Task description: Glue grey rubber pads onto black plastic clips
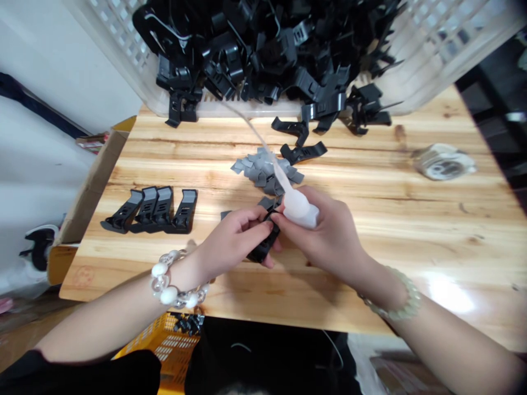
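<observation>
Black clip [262,249] | over near middle of wooden table [395,219], between hands | long axis near-left to far-right | we see left hand [233,236] clamped on it, nearer | right hand [329,225] wrapped round white bottle [300,209], thumb at clip's far end | nozzle [263,144] points far-left, away from clip

A basket [127,49] stands at the back of the worktop [411,230], with heaped brackets [275,55] inside. Before it lie two loose brackets [304,155], just behind a pile of tabs [264,178] in the middle. Left of the pile, slightly nearer, is a row of four brackets [163,206]; well to the right lies a tape roll [444,162]. Before the pile, a held bracket [261,251] is in the left hand [230,238], a bottle [303,211] in the right hand [331,230]. A crate [177,351] sits below the front edge, leftward; a carton [96,178] stands beyond the left edge.
</observation>
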The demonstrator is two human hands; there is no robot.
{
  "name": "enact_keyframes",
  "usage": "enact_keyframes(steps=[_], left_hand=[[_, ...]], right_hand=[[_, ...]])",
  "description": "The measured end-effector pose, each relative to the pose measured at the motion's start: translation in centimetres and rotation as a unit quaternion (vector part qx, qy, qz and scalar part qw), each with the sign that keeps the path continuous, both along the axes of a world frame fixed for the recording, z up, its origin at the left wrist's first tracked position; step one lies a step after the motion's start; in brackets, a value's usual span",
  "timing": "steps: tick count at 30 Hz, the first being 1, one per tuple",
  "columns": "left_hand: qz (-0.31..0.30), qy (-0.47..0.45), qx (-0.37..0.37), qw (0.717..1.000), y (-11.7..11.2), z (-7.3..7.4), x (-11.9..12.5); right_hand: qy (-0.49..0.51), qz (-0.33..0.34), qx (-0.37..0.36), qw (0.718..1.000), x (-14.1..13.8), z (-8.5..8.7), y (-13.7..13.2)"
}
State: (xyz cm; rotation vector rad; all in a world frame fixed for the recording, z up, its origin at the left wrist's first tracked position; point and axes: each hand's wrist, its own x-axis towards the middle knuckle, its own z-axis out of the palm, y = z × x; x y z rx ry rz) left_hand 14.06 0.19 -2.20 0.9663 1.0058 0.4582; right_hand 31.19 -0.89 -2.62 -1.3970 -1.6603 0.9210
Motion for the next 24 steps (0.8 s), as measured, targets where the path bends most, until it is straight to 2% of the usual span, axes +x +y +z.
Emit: enact_keyframes(steps=[5, 13, 17, 24], left_hand=[[-0.002, 0.006, -0.005, 1.0, 0.0, -0.1, -0.1], [-0.007, -0.004, -0.004, 1.0, 0.1, -0.1, -0.2], [-0.007, -0.008, -0.01, 1.0, 0.2, -0.1, -0.2], [0.007, -0.012, 0.024, 1.0, 0.4, -0.4, -0.3]], right_hand=[[-0.029, 0.002, 0.037, 0.999, 0.1, -0.1, 0.0], [-0.036, -0.01, 0.031, 0.999, 0.1, -0.2, 0.0], [0.001, 0.002, -0.012, 1.0, 0.4, -0.2, 0.4], [0.089, 0.079, -0.104, 0.988, 1.1, 0.6, 1.1]])
